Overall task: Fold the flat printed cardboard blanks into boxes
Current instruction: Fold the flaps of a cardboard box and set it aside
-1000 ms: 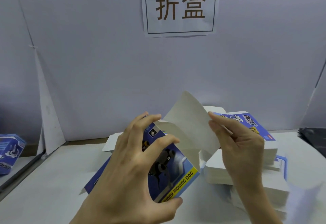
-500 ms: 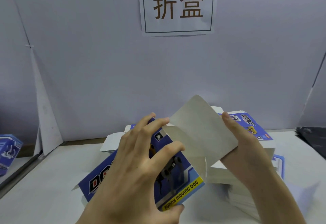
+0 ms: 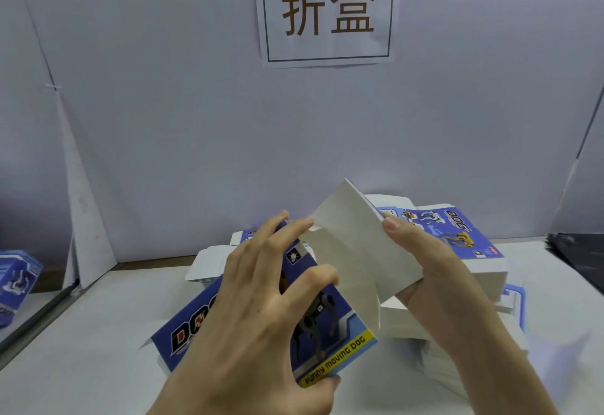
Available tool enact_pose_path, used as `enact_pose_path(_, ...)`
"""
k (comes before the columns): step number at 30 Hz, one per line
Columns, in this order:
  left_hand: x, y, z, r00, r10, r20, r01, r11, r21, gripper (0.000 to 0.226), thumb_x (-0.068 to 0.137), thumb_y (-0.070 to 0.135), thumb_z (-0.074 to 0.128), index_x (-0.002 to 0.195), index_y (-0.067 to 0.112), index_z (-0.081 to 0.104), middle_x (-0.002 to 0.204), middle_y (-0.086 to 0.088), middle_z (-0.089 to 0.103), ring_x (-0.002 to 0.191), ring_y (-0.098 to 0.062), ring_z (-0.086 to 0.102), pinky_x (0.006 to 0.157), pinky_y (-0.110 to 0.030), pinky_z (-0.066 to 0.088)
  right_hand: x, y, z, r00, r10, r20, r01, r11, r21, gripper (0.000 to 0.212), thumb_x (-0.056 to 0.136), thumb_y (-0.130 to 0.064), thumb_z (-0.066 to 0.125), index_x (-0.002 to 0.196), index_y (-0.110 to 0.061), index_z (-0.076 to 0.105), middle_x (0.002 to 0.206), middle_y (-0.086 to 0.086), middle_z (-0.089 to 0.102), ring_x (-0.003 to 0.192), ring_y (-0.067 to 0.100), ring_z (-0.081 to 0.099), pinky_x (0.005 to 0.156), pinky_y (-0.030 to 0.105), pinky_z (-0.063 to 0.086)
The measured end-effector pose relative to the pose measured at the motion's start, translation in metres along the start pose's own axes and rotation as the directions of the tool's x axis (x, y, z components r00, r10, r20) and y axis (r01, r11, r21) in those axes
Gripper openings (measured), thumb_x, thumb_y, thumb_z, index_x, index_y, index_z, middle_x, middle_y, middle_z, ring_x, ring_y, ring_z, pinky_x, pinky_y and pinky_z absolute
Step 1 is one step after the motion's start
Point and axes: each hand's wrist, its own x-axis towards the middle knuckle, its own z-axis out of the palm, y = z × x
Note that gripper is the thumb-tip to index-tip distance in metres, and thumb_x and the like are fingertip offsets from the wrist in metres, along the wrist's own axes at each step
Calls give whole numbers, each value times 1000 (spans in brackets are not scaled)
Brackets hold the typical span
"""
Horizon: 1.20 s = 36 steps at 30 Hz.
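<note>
Cardboard blank (image 3: 327, 333), blue-printed with "FUNNY MOVING DOG", sits half-formed low in the middle, held above the white worktop (image 3: 81, 359). Left hand (image 3: 255, 313) has its grip clamped on the printed face, fingers spread over the top, thumb under the near corner. Right hand (image 3: 434, 270) pinches the plain grey flap (image 3: 356, 248), which stands up and tilted. Just behind, a stack of flat blanks (image 3: 457, 244) rests on the worktop. Far left, a folded box (image 3: 16, 287). Paper sign (image 3: 327, 9) on the back wall.

Grey wall (image 3: 163, 120) (paper sign (image 3: 325, 11)), white table (image 3: 98, 349)
</note>
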Motion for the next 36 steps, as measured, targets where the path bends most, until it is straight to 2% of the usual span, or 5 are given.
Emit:
enact_pose_path(13, -4, 10, -2, 1000, -14, 14, 16, 994, -104, 65, 52, 61, 68, 111, 40, 51, 156, 3, 17, 126, -26, 46, 86, -34, 47, -9, -5, 5, 982, -160, -100, 150, 984, -99, 30, 59, -39, 72, 87, -32, 80, 86, -1, 77, 72, 8, 70, 53, 20, 52)
enact_pose_path(20, -5, 8, -7, 998, -56, 10, 57, 989, -134, 69, 51, 56, 72, 113, 38, 45, 157, 4, 9, 126, -29, 48, 85, -39, 50, -17, -7, 13, 924, -351, 152, 382, 863, -330, 27, 84, -31, 62, 100, -50, 72, 94, -12, 75, 87, 3, 69, 64, 11, 50)
enact_pose_path(27, -2, 6, -17, 995, -68, -79, 52, 981, -188, 72, 51, 56, 74, 113, 35, 45, 153, 2, 15, 130, -24, 42, 89, -31, 46, -7, -5, -5, 962, -201, 182, 205, 979, -4, 29, 69, -2, 55, 71, -20, 77, 69, -2, 70, 63, 10, 68, 56, 19, 52)
enact_pose_path(33, -1, 4, -15, 995, -22, -100, 9, 991, -131, 70, 52, 56, 74, 111, 30, 45, 143, 2, 24, 142, -29, 28, 100, -32, 38, -3, 6, -8, 962, -171, 214, 223, 943, -248, 40, 67, -10, 72, 107, -10, 70, 103, 11, 74, 101, 29, 69, 89, 41, 56)
enact_pose_path(36, -1, 5, -15, 996, -30, -79, 19, 991, -135, 70, 54, 57, 73, 113, 29, 45, 144, 0, 25, 142, -30, 28, 99, -38, 42, -4, 5, -8, 945, -219, 242, 297, 886, -357, 39, 72, -15, 70, 111, -16, 67, 97, 3, 75, 93, 18, 71, 79, 26, 56)
